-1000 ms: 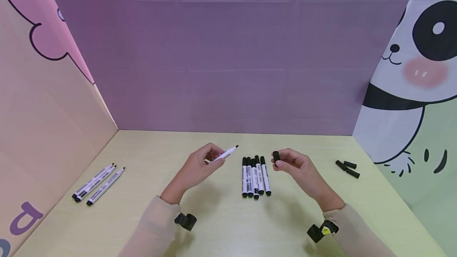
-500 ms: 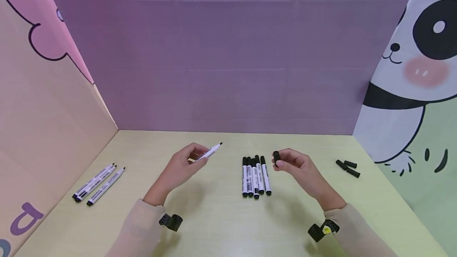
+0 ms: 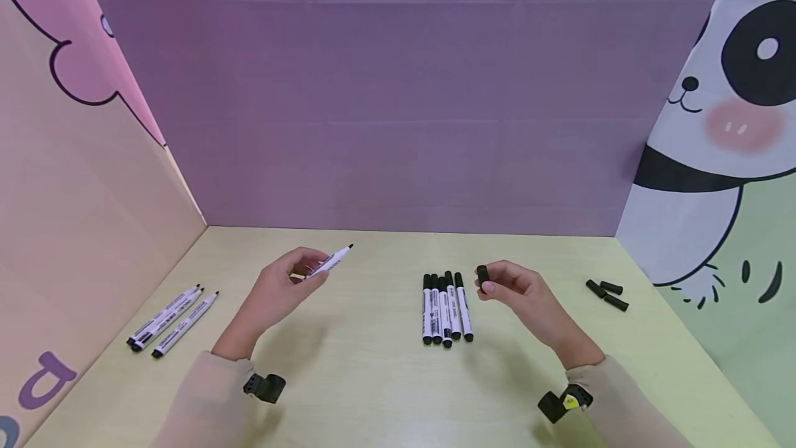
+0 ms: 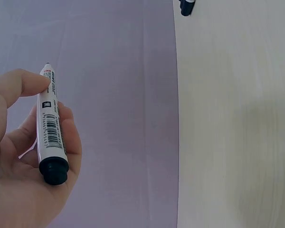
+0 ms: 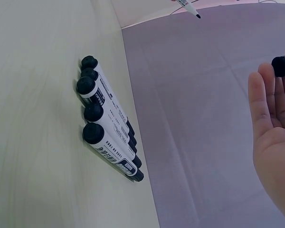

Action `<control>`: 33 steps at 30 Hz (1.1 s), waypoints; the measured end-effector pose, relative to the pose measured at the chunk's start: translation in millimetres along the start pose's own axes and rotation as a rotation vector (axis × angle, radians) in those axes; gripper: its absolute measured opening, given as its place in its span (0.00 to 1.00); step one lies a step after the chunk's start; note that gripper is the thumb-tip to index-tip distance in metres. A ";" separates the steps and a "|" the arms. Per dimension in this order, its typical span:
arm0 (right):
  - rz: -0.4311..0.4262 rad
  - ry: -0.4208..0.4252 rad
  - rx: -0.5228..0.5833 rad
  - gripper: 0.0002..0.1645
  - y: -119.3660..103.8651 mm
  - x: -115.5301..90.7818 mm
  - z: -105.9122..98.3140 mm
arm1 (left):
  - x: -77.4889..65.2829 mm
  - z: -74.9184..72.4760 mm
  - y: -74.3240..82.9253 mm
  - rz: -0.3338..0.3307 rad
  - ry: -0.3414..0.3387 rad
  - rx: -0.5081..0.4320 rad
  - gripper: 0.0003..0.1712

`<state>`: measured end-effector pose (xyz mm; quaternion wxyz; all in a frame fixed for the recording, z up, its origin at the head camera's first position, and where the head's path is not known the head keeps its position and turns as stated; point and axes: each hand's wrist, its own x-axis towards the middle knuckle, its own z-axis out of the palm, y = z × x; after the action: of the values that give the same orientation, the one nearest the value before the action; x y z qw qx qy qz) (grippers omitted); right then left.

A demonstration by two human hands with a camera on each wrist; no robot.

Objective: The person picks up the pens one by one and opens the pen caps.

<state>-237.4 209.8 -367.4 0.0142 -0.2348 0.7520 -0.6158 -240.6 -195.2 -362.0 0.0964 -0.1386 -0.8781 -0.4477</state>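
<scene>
My left hand pinches an uncapped white marker between thumb and fingers above the table, its black tip pointing up and to the right. In the left wrist view the barcode side of this marker and its black end face the camera. My right hand holds a small black marker cap between thumb and fingertips. Just left of that hand, several capped markers lie side by side in a row on the table. The right wrist view shows the black ends of these markers.
Uncapped markers lie at the table's left. Three loose black caps lie at the right. A purple cloth wall closes off the back of the table, and printed panels stand on both sides.
My left hand has moved left with the uncapped marker, away from the row of capped markers. My right hand has stayed in place with the cap.
</scene>
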 end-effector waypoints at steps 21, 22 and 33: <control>-0.008 0.007 0.003 0.14 3.5 -2.3 -6.4 | -21.5 -51.8 -43.6 -0.112 0.088 0.118 0.21; -0.006 0.009 0.002 0.15 3.7 -2.5 -6.7 | -22.2 -54.0 -45.8 -0.122 0.093 0.119 0.21; -0.016 0.005 0.011 0.14 5.4 -4.0 -10.6 | -33.9 -72.0 -73.1 -0.202 0.095 0.188 0.25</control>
<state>-239.0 221.7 -370.9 0.0087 -0.2390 0.7469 -0.6205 -229.6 -300.1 -385.6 0.1048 -0.0186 -0.9201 -0.3769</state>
